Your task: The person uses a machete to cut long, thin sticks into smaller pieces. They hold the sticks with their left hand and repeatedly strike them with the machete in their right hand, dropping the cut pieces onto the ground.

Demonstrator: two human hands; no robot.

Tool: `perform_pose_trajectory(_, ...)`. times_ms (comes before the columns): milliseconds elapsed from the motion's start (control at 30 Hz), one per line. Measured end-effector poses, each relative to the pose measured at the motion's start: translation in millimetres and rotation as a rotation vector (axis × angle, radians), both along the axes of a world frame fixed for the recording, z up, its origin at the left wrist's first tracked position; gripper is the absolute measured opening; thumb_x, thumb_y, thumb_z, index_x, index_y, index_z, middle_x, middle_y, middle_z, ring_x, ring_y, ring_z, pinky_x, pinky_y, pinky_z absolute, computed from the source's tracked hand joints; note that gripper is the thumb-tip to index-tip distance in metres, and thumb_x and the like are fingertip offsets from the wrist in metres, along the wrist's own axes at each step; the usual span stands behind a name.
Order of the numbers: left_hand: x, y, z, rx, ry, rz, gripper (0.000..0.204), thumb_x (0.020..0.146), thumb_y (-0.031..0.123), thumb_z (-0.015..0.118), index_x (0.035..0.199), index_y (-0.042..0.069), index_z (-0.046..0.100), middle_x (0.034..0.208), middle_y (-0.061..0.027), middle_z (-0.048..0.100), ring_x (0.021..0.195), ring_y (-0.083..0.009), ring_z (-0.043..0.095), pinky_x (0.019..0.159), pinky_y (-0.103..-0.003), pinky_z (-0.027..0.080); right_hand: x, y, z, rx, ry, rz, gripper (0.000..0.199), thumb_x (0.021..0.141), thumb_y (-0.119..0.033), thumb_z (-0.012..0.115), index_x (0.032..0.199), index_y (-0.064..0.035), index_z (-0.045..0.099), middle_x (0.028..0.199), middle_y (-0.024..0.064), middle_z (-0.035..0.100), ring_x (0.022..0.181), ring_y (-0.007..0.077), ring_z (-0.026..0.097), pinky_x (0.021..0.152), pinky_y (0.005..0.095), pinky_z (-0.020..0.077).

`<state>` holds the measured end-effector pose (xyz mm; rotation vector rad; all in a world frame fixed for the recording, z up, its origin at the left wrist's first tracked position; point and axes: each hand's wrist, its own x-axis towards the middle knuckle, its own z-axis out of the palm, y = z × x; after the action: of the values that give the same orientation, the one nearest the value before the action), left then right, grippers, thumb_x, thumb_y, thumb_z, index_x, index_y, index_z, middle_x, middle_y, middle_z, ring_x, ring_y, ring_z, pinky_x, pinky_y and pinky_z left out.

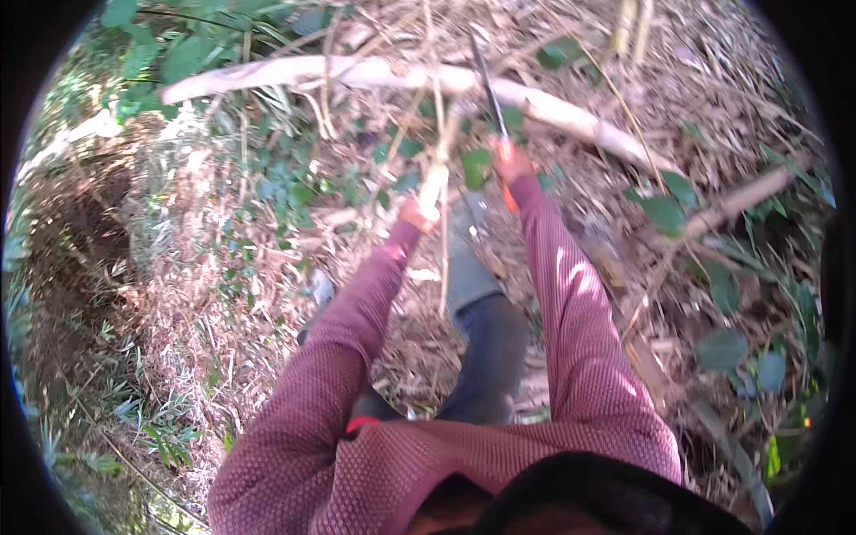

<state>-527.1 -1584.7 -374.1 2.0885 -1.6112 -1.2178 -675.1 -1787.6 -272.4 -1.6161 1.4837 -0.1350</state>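
My right hand (511, 164) is closed round the orange handle of a machete (487, 82), whose long, dark, narrow blade points away from me and slightly left. My left hand (416, 215) grips a pale stick (435, 178) that reaches forward from my fist; glare and blur soften its surface, and its far end merges with thin stems. Between the two hands there is a gap with a green leaf in it. Beyond the hands, a long pale log (383, 73) lies across the ground, and the blade appears to cross over it in the picture.
Dry leaves and twigs (571, 85) cover the ground. Broad green leaves (664, 214) and another branch (749, 194) are on the right. Thin upright stems stand ahead. My legs in dark trousers (489, 343) are below my arms. Darker, grassy undergrowth (85, 236) lies left.
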Motion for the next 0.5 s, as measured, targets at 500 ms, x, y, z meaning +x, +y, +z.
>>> perform_pose_trajectory(500,21.8,-0.8,-16.9,0.298,0.503,0.566,0.035,0.064,0.018,0.067,0.091,-0.004,0.060,0.083,-0.0211,0.063,0.071,-0.0294,0.064,0.063,-0.035,0.051,19.3,19.2,-9.4,-0.333,0.278,-0.092,0.035,0.067,-0.014,0.066,0.099,-0.0047,0.057,0.090,0.0096,0.062,0.088,0.0201,0.060,0.076,0.0322,0.0469)
